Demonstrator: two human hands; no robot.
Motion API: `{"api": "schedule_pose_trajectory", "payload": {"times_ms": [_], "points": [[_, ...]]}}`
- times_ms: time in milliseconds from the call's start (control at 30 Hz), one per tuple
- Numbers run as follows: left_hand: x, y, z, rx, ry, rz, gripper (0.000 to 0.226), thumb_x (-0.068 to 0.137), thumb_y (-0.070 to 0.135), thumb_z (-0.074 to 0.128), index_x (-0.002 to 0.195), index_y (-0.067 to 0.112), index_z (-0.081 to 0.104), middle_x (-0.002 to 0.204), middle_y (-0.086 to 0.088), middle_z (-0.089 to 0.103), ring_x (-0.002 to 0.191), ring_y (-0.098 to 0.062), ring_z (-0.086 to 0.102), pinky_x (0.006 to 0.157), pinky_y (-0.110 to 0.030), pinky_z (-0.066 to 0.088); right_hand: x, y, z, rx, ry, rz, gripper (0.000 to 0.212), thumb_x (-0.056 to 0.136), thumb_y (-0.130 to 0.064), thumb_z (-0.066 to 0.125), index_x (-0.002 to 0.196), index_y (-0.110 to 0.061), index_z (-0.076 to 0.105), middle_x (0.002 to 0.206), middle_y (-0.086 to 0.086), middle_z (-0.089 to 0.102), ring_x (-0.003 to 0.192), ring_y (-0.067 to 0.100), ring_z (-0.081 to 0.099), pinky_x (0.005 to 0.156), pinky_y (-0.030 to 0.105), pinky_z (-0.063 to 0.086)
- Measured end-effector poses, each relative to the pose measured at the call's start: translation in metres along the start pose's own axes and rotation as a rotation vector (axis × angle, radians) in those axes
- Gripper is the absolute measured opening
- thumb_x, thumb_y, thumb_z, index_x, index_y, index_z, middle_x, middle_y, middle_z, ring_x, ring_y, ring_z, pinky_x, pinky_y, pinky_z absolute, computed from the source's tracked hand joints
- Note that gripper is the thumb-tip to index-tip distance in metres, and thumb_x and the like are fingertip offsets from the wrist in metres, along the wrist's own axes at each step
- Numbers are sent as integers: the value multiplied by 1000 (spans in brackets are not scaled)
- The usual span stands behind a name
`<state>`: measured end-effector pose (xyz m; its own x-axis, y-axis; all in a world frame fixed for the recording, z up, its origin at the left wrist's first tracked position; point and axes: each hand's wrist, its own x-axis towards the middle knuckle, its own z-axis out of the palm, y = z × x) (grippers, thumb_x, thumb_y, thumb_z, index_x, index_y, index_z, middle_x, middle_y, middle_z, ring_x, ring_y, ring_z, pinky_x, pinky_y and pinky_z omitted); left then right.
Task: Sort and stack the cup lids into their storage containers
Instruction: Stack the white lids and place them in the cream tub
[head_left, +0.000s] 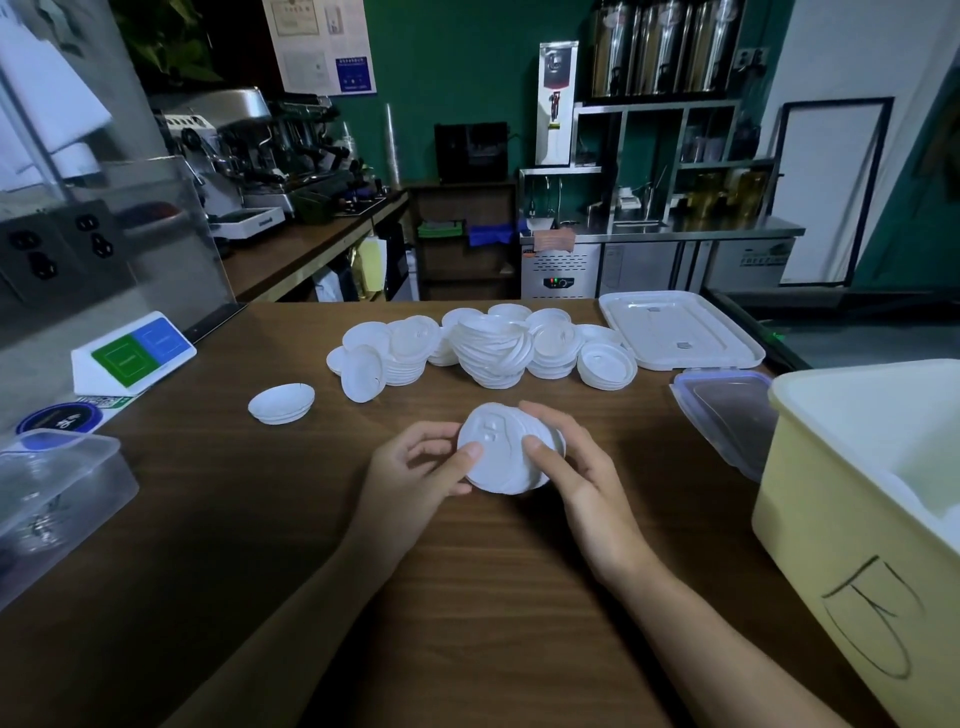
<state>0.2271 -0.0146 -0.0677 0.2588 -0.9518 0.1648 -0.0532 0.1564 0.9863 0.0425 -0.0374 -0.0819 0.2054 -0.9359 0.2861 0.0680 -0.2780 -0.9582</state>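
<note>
A small stack of white cup lids (501, 447) is held between both hands just above the wooden counter (467, 597). My left hand (415, 467) grips its left edge with the thumb on top, and my right hand (576, 467) grips the right side. Behind them lies a loose heap of white lids (488, 345) in several short stacks. One small pile of lids (281, 404) sits apart to the left. A pale yellow storage bin (831, 519) stands at the right, and a clear plastic container (57, 493) stands at the left edge.
A white bin lid (680, 332) lies flat at the back right, and a clear lid with purple clips (727, 415) leans by the yellow bin. A green and blue payment stand (135, 353) sits at the left. Coffee machines and steel counters fill the background.
</note>
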Motion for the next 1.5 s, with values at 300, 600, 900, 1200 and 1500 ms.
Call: {"api": "schedule_pose_trajectory", "payload": {"times_ms": [300,600,900,1200,1500], "points": [[-1,-6,-1,141,-37,90,23,82,18,87,100,23,73,93,6,76,83,-16,76,70,-29,62,1,2,2,-19,44,-18,43,84,-41,77,126,-39,69,130,-3,67,120,15,65,109,46,51],[-5,-2,3,-85,-304,-62,49,86,34,71,131,18,64,122,0,75,117,-15,70,97,-33,59,2,-1,-1,195,-5,7,41,86,-28,73,126,-24,70,124,3,73,120,24,66,99,34,54],[-3,-8,2,-86,-307,-25,51,88,28,80,134,17,60,116,-6,76,113,-22,72,92,-36,61,2,-1,1,183,14,-1,37,87,-30,74,123,-23,71,120,3,74,118,24,67,97,31,54],[8,-20,-19,726,-82,505,38,90,28,77,127,26,69,127,19,67,124,1,58,104,-15,41,9,-1,-12,68,222,-37,24,97,-24,73,120,-25,71,116,-8,75,110,6,68,91,21,50],[13,-26,-22,816,-88,414,24,83,43,79,95,28,64,90,17,65,90,-4,65,86,-36,54,11,8,-14,-81,201,-31,30,96,-34,75,126,-37,70,130,-18,69,125,3,60,108,31,47]]}}
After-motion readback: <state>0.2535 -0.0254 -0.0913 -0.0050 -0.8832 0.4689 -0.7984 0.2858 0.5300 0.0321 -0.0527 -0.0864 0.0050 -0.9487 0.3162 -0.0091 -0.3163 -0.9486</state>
